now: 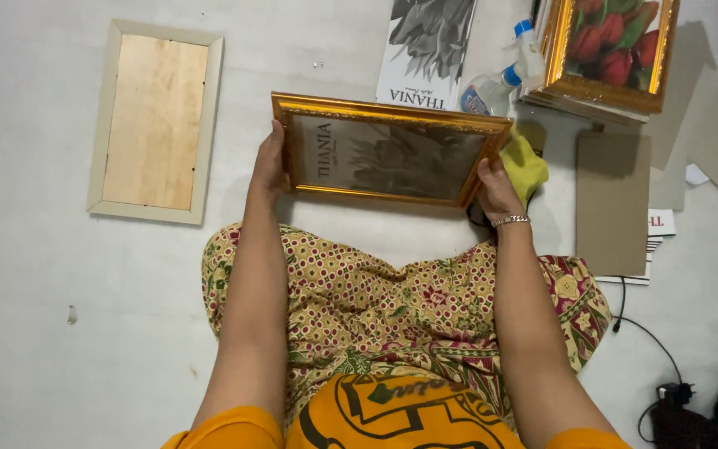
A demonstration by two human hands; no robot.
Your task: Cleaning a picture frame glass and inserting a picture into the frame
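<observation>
Both hands clasp the short ends of a gold picture frame (388,150): the left hand (269,162) is curled round its left edge, and the right hand (496,189) grips the right edge with a yellow cloth (525,165) bunched behind its fingers, likely kept there so the glass can be wiped without letting go. The frame is held just above the pale floor (27,316), ahead of the patterned skirt (400,308), tilted so its glazed face shows a grey leaf print. Beyond it lie a loose leaf print sheet (425,50) and a spray bottle (496,83), with a gold tulip picture (612,50) at the far right, brown backing boards (612,204) beside it, and a cream frame (155,120) face down well off to the left
</observation>
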